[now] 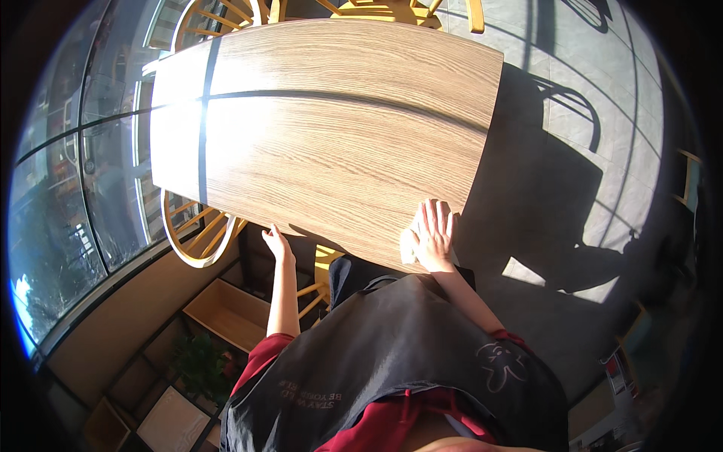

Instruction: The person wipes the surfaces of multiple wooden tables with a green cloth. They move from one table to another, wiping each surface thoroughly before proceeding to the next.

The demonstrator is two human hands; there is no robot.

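A wood-grain table [350, 147] stretches out before me in bright sunlight. My right hand [434, 234] lies flat near its right front corner, fingers pointing away from me. Under that palm is a pale cloth [408, 247], partly covered by the hand. My left hand [278, 244] is by the front edge of the table with nothing in it, its fingers slightly apart. Whether it touches the edge is hard to tell.
Yellow wooden chairs [200, 234] stand around the table, one [390, 12] at the far side. Tall windows [107, 169] run along the left. Below them are a shelf box [231, 313] and a green plant [197, 361]. Grey tiled floor [570, 107] lies to the right.
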